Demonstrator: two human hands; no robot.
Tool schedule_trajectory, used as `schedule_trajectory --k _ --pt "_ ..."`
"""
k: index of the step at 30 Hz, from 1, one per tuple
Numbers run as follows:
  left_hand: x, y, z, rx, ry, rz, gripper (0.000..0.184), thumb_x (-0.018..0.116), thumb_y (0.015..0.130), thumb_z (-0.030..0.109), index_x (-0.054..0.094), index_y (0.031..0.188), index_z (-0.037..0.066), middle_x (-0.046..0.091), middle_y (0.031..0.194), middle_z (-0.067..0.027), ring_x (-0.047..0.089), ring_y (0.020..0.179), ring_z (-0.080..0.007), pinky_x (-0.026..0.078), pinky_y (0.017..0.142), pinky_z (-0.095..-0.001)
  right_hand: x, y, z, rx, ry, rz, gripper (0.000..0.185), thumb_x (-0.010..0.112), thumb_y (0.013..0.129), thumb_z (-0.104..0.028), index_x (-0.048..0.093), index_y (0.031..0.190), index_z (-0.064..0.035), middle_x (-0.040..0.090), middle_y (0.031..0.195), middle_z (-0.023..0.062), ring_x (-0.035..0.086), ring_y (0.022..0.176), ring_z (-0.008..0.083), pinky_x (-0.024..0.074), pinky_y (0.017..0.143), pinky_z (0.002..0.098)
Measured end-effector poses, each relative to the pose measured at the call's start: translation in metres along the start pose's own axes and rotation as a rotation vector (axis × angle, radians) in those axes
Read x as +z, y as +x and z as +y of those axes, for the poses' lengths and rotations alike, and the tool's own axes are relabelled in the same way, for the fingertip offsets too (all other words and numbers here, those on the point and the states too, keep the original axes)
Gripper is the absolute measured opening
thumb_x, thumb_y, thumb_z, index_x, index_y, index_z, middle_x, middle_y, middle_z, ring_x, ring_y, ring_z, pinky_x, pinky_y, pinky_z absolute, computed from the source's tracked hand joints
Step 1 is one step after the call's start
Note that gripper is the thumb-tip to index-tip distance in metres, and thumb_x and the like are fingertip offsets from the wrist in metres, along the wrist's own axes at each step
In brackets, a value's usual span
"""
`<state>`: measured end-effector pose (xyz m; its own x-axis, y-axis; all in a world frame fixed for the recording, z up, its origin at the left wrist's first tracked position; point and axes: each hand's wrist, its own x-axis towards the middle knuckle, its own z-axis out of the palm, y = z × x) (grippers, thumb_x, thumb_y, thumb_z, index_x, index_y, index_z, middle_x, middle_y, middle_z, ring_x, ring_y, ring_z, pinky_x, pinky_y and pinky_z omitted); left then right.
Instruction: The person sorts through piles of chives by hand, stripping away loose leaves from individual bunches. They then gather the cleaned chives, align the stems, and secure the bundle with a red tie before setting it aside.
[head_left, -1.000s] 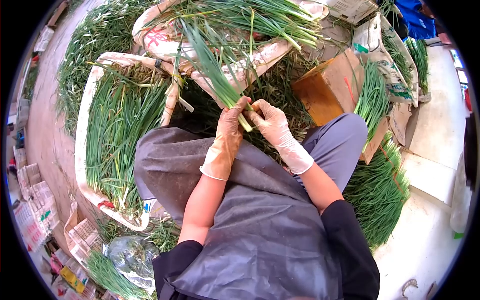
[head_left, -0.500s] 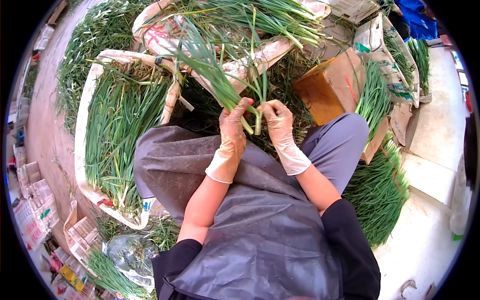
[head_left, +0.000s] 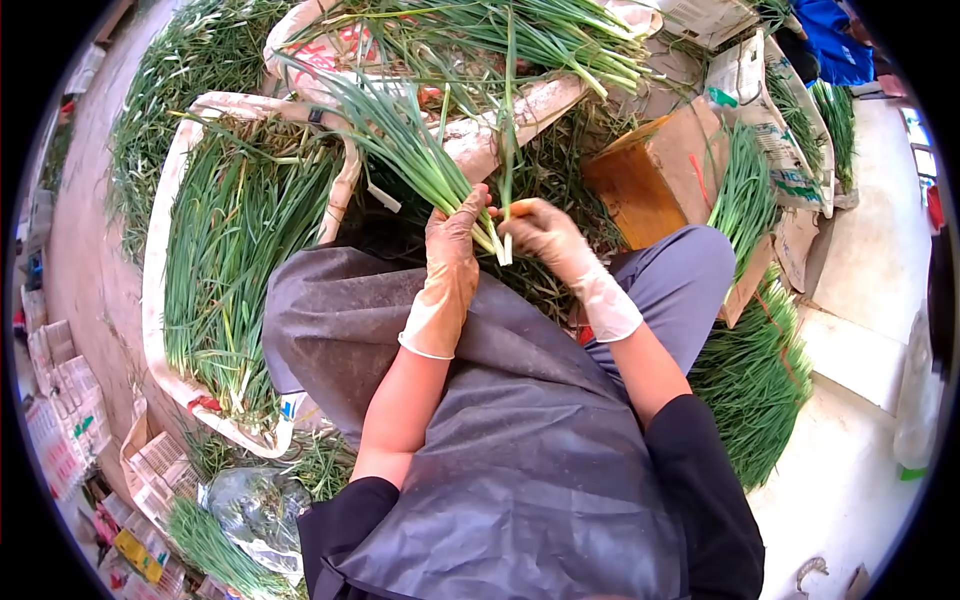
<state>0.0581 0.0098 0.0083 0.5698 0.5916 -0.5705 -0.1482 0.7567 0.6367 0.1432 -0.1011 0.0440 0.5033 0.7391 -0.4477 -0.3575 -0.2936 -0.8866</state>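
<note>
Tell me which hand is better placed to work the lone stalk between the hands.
Probably the right hand: it is at the lower end of the lone stalk, though blur hides any grip. The left hand is closed around the green bunch, so looks less free.

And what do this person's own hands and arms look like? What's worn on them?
The left hand and right hand wear thin, pale, partly see-through gloves, stained brownish toward the fingers and ending in plain cuffs past the wrists. The forearms are bare up to black fabric sleeves, which stop near the elbows. I see no markings on the gloves.
</note>
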Motion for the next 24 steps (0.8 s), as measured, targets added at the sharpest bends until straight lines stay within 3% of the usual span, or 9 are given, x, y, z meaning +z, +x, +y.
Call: schedule_trajectory --k 2,5,7,10,15,17,20,22,24 --pt "-0.002 0.001 -0.003 0.011 0.023 -0.021 0.022 0.067 0.083 0.015 0.062 0.098 0.000 0.063 0.085 -0.0064 0.059 0.070 -0.0136 0.049 0.062 -0.0251 0.004 0.005 0.020 -0.013 -0.249 -0.001 0.030 0.067 0.082 -0.024 0.056 0.099 -0.0023 0.057 0.076 0.0030 0.052 0.069 0.0069 0.0440 0.062 0.0236" --pt "-0.001 0.000 0.004 -0.101 0.065 -0.021 0.022 0.069 0.081 0.015 0.064 0.097 0.001 0.062 0.082 -0.0031 0.056 0.066 -0.0109 0.047 0.060 -0.0234 0.002 0.013 0.032 -0.014 -0.305 0.099 0.027 0.066 0.080 -0.019 0.055 0.099 -0.0036 0.058 0.073 0.0062 0.056 0.065 0.0134 0.0447 0.061 0.0271" --pt "-0.001 -0.001 0.004 -0.077 0.101 0.018 0.021 0.068 0.081 0.014 0.064 0.097 0.001 0.062 0.082 -0.0022 0.056 0.066 -0.0101 0.046 0.059 -0.0229 -0.004 0.010 0.032 -0.216 -0.661 0.269 0.021 0.063 0.080 -0.014 0.055 0.098 -0.0057 0.060 0.075 0.0127 0.060 0.066 0.0272 0.0468 0.063 0.0329" --pt "-0.001 -0.002 0.001 -0.064 0.060 0.085 0.019 0.073 0.076 0.013 0.066 0.093 0.005 0.063 0.079 0.0002 0.053 0.063 -0.0075 0.043 0.057 -0.0220 -0.006 -0.002 0.023 -0.389 -0.833 0.290 0.018 0.061 0.081 -0.014 0.055 0.096 -0.0069 0.061 0.081 0.0175 0.059 0.074 0.0368 0.0478 0.065 0.0390" --pt "-0.004 -0.002 -0.004 -0.031 0.039 0.085 0.022 0.068 0.082 0.018 0.063 0.101 0.007 0.062 0.084 0.0001 0.055 0.066 -0.0091 0.043 0.061 -0.0214 -0.013 -0.003 0.031 -0.339 -0.863 0.161 0.019 0.061 0.081 -0.013 0.056 0.099 -0.0082 0.060 0.082 0.0162 0.060 0.076 0.0352 0.0483 0.066 0.0399" --pt "0.007 -0.009 0.007 -0.069 -0.033 0.034 0.028 0.065 0.085 0.027 0.057 0.106 0.010 0.061 0.089 -0.0005 0.056 0.067 -0.0105 0.046 0.062 -0.0239 -0.011 -0.001 0.024 -0.721 -0.975 0.281 0.023 0.060 0.079 -0.010 0.055 0.102 -0.0085 0.061 0.086 0.0117 0.059 0.077 0.0329 0.0480 0.067 0.0391" --pt "0.007 -0.004 -0.004 -0.132 0.012 -0.102 0.030 0.065 0.085 0.027 0.056 0.108 0.010 0.062 0.089 -0.0020 0.057 0.069 -0.0114 0.047 0.062 -0.0252 0.002 0.000 0.010 -0.767 -1.219 0.303 0.026 0.057 0.077 -0.005 0.054 0.103 -0.0084 0.060 0.089 0.0085 0.059 0.079 0.0319 0.0477 0.068 0.0398" --pt "-0.001 0.002 -0.005 -0.171 0.034 -0.128 0.033 0.066 0.084 0.020 0.055 0.111 0.005 0.063 0.090 -0.0045 0.059 0.072 -0.0124 0.048 0.061 -0.0254 0.005 -0.001 0.009 -0.808 -1.266 0.270 0.032 0.059 0.078 -0.001 0.055 0.109 -0.0083 0.061 0.090 0.0082 0.059 0.076 0.0256 0.0483 0.069 0.0340" --pt "-0.005 0.006 0.002 -0.148 -0.021 -0.211 0.036 0.067 0.081 0.013 0.054 0.112 0.000 0.063 0.090 -0.0064 0.060 0.073 -0.0133 0.048 0.062 -0.0260 0.009 -0.005 0.004 -0.588 -0.472 0.160 0.045 0.064 0.078 0.002 0.052 0.120 -0.0088 0.060 0.089 0.0059 0.056 0.073 0.0135 0.0464 0.071 0.0246"
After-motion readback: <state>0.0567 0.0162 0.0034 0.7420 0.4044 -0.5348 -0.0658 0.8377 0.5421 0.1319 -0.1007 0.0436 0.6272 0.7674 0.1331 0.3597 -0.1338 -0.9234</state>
